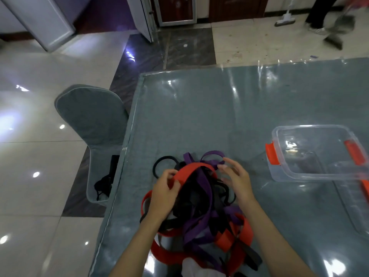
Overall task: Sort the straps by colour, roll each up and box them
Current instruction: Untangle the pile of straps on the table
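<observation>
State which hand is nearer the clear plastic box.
Right. The right hand hovers over the strap pile, on the side facing the clear plastic box; the left hand grips a red strap farther away.

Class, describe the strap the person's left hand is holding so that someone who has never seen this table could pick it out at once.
Start at the grey-blue table and find the tangled pile of straps at its near edge. On top, at the far left of the pile, the left hand pinches a red strap that arches across towards the right hand. It is bright orange-red, unlike the purple and black straps under it.
</observation>
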The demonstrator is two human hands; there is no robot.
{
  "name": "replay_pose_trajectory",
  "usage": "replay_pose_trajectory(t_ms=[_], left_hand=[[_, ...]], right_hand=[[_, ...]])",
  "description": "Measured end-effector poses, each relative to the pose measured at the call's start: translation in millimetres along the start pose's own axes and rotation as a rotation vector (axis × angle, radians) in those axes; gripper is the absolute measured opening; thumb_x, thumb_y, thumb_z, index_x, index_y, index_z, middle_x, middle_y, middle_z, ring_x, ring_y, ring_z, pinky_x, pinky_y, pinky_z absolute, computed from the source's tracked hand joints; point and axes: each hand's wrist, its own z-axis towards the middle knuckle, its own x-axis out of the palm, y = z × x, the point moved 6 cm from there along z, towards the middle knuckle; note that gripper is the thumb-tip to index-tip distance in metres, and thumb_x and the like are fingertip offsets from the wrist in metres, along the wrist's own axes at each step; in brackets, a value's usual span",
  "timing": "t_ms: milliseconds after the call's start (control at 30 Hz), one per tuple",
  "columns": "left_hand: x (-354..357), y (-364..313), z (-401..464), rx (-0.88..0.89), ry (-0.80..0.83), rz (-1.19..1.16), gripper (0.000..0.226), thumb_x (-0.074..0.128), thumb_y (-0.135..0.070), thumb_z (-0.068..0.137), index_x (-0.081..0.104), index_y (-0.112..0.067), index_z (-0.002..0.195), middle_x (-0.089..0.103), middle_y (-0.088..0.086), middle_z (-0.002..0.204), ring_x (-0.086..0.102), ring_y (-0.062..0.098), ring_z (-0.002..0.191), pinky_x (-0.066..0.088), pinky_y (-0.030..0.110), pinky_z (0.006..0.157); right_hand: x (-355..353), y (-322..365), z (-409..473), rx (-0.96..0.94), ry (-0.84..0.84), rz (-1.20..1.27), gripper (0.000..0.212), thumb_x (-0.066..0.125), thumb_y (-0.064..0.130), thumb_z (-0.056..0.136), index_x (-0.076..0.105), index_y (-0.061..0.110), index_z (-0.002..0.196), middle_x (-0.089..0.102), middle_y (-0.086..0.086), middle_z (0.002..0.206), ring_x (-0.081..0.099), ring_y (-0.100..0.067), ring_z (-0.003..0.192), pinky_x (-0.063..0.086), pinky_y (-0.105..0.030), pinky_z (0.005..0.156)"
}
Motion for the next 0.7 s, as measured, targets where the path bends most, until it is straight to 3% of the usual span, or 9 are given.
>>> replay_pose_trajectory(t_ms=[100,200,367,467,500,567,633,700], left_hand=[[-19.1,12.6,10.4,-0.133,-0.151,-0.067,0.021,0.059,-0.015,0.103,0.062,-0.029,0.118,0.071,-0.007,0.106,0.069,0.009,0.096,0.056,0.029,0.084],[-29.8,26.5,15.6,-0.215,-0.17,-0.002,0.019,0.053,-0.014,0.106,0.061,-0.022,0.122,0.067,-0.002,0.103,0.067,0.02,0.095,0.051,0.03,0.079],[-8.4,29.6,10.6,-0.15,0.114,0.146,0.016,0.06,-0.032,0.106,0.074,-0.03,0.099,0.074,-0.013,0.095,0.068,-0.001,0.089,0.047,0.018,0.076],[6.9,23.8,10.8,-0.075,0.283,0.19,0.024,0.065,-0.038,0.103,0.082,-0.03,0.087,0.075,-0.012,0.097,0.069,0.001,0.093,0.051,0.023,0.088],[11.3,21.4,11.9,-0.063,0.338,0.18,0.024,0.068,-0.039,0.101,0.083,-0.031,0.084,0.074,-0.012,0.099,0.068,0.002,0.095,0.051,0.025,0.091],[19.2,14.4,16.9,-0.018,0.424,0.188,0.019,0.073,-0.04,0.098,0.083,-0.035,0.083,0.072,-0.013,0.1,0.068,0.004,0.095,0.052,0.024,0.091],[27.1,8.3,23.5,0.03,0.472,0.23,0.01,0.076,-0.041,0.095,0.081,-0.038,0.087,0.072,-0.017,0.098,0.068,0.003,0.094,0.05,0.016,0.086],[32.7,5.5,32.8,0.05,0.421,0.243,0.007,0.079,-0.039,0.093,0.078,-0.035,0.086,0.072,-0.014,0.094,0.068,0.004,0.09,0.051,0.018,0.082]], right_hand=[[-1.1,5.6,5.7,-0.091,0.036,-0.131,0.019,0.066,0.01,0.101,0.073,0.02,0.115,0.079,-0.004,0.111,0.073,-0.013,0.107,0.059,-0.028,0.091],[-10.6,-8.3,9.1,-0.118,-0.013,-0.375,0.021,0.064,0.002,0.099,0.072,0.018,0.109,0.075,-0.003,0.111,0.07,-0.023,0.111,0.054,-0.037,0.103],[-11.2,-28.3,6.3,-0.109,0.037,-0.596,0.024,0.063,0.012,0.101,0.068,0.019,0.124,0.069,-0.002,0.124,0.066,-0.02,0.116,0.051,-0.036,0.104],[-7.3,-24.6,7.2,-0.103,0.04,-0.512,0.017,0.059,0.035,0.106,0.066,0.037,0.122,0.072,0.009,0.117,0.068,-0.007,0.107,0.052,-0.02,0.092],[-6.3,-23.3,8.5,-0.098,0.047,-0.514,0.025,0.057,0.045,0.105,0.065,0.04,0.128,0.069,0.015,0.118,0.066,-0.005,0.108,0.049,-0.019,0.091],[-3.5,-23.4,13.9,-0.092,0.085,-0.605,0.044,0.052,0.063,0.101,0.058,0.047,0.142,0.062,0.016,0.122,0.061,-0.007,0.113,0.046,-0.029,0.1],[2.4,-27.4,19.3,-0.087,0.15,-0.78,0.05,0.05,0.075,0.094,0.061,0.051,0.136,0.054,0.011,0.118,0.059,-0.013,0.113,0.048,-0.039,0.101],[6.9,-34.7,23.6,-0.052,0.201,-0.863,0.04,0.058,0.075,0.086,0.068,0.046,0.112,0.049,0.012,0.11,0.058,-0.014,0.106,0.05,-0.04,0.094]])
